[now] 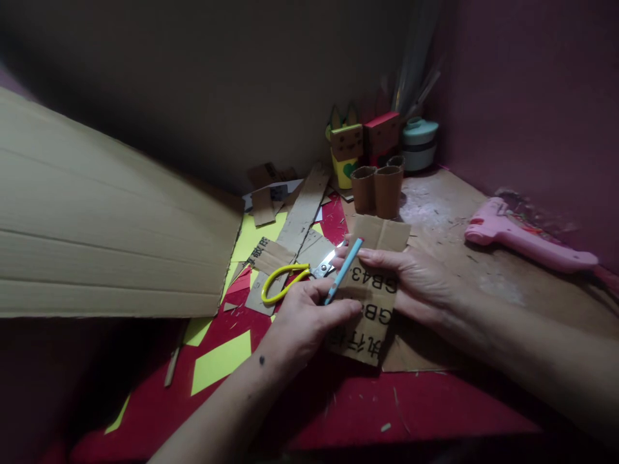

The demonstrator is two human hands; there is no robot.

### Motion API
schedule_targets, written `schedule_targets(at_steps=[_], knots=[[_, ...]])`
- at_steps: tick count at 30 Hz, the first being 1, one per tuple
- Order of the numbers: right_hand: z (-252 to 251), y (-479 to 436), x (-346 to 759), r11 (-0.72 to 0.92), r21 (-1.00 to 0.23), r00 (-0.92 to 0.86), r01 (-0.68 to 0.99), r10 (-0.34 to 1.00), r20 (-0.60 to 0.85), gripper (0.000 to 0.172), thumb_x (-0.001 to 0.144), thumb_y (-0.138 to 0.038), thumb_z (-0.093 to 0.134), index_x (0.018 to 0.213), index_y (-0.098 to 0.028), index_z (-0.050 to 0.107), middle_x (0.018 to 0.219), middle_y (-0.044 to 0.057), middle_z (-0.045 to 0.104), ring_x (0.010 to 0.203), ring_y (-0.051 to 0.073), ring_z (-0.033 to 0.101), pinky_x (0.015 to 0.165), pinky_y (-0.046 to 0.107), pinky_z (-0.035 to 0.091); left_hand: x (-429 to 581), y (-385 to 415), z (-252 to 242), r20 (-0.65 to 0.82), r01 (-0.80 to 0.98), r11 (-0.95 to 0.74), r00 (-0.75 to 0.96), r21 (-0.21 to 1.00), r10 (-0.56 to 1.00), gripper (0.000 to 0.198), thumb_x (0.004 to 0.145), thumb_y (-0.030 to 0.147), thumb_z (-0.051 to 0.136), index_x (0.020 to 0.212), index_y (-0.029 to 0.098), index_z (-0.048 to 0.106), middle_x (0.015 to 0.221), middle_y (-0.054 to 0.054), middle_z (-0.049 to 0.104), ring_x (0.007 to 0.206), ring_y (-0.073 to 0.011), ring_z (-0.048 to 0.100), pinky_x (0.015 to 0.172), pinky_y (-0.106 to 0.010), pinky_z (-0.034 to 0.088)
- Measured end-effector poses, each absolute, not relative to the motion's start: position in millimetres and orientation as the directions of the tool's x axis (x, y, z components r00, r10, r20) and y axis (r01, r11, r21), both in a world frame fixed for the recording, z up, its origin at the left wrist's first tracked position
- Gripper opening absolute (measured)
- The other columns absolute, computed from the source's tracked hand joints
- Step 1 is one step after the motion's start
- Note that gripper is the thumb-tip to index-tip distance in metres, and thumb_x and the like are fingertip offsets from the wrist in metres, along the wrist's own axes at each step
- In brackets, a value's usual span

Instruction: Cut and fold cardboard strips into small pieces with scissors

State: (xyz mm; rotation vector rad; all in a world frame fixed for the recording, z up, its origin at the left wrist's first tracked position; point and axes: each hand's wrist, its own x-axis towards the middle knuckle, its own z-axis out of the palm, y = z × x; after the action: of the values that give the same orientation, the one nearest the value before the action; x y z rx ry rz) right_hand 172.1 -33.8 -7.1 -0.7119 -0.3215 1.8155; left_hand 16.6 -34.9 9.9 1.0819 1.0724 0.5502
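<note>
A piece of brown cardboard (372,293) with printed letters is held between both hands above the table. My left hand (314,316) closes on its left edge, with the thumb across its face. A light blue pen (344,270) lies slanted over the cardboard, its lower end at my left fingers and its upper end near my right thumb. My right hand (416,277) grips the cardboard's right side, thumb in front and fingers partly hidden behind. Yellow-handled scissors (285,282) lie just beyond my left hand, blades toward the cardboard.
A large cardboard panel (111,225) stands at the left. Cardboard tubes (388,190), two decorated figures (345,151) and a lidded jar (420,145) stand at the back. A pink glue gun (527,238) lies right. Yellow paper (222,362) and cardboard scraps cover the red table (338,412).
</note>
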Motion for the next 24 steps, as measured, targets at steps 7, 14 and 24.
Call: schedule_targets(at_steps=[7, 14, 24], knots=[[-7.0, -34.4, 173.0, -0.365, -0.529, -0.270, -0.766, 0.930, -0.250, 0.020, 0.074, -0.012, 0.064, 0.094, -0.014, 0.067, 0.085, 0.008, 0.072, 0.082, 0.023, 0.067, 0.081, 0.039, 0.054, 15.0, -31.9, 6.0, -0.396, 0.047, 0.419, 0.436, 0.907, 0.808, 0.016, 0.068, 0.019, 0.073, 0.083, 0.013, 0.071, 0.070, -0.005, 0.069, 0.057, -0.0128, 0.063, 0.059, -0.027, 0.052], [-15.6, -43.1, 163.8, -0.297, -0.656, -0.298, -0.694, 0.948, -0.114, 0.035, 0.066, -0.007, 0.068, 0.100, -0.016, 0.068, 0.091, 0.005, 0.073, 0.083, 0.021, 0.067, 0.084, 0.038, 0.051, 9.9, -28.0, 5.2, -0.271, -0.043, 0.311, 0.390, 0.949, 0.880, 0.017, 0.068, 0.017, 0.074, 0.085, 0.014, 0.072, 0.069, -0.004, 0.069, 0.060, -0.0117, 0.062, 0.055, -0.021, 0.049], [-15.9, -41.7, 162.7, -0.283, -0.713, -0.231, -0.642, 0.958, -0.172, 0.024, 0.067, -0.012, 0.072, 0.091, -0.015, 0.068, 0.082, 0.006, 0.073, 0.071, 0.020, 0.067, 0.073, 0.037, 0.054, 0.0, -22.9, 17.2, -0.143, -0.095, 0.168, 0.227, 0.981, 0.963, 0.019, 0.080, 0.035, 0.065, 0.076, 0.016, 0.067, 0.054, 0.003, 0.053, 0.039, -0.0040, 0.038, 0.037, -0.017, 0.031]])
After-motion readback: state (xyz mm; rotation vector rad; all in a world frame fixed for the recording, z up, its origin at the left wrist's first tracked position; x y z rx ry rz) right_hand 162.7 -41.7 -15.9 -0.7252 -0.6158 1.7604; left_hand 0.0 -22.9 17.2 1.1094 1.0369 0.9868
